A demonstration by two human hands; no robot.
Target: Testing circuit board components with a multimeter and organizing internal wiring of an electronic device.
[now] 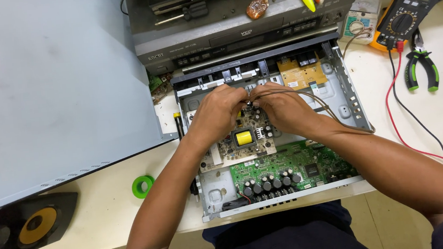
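Now, hands: left hand (219, 111) and right hand (284, 107) meet, fingertips pinching thin brown wires (316, 98).
Wires: trailing toward 3 o'clock over the open chassis (358, 107).
Board: beige circuit board (244, 138) just below the hands, at 6 o'clock.
Advice: I'd brace wrists, keep slack.

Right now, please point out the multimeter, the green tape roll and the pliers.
multimeter (408, 12): head view, on its dial.
green tape roll (142, 185): head view, on its ring.
pliers (421, 70): head view, between its green handles' upper part.
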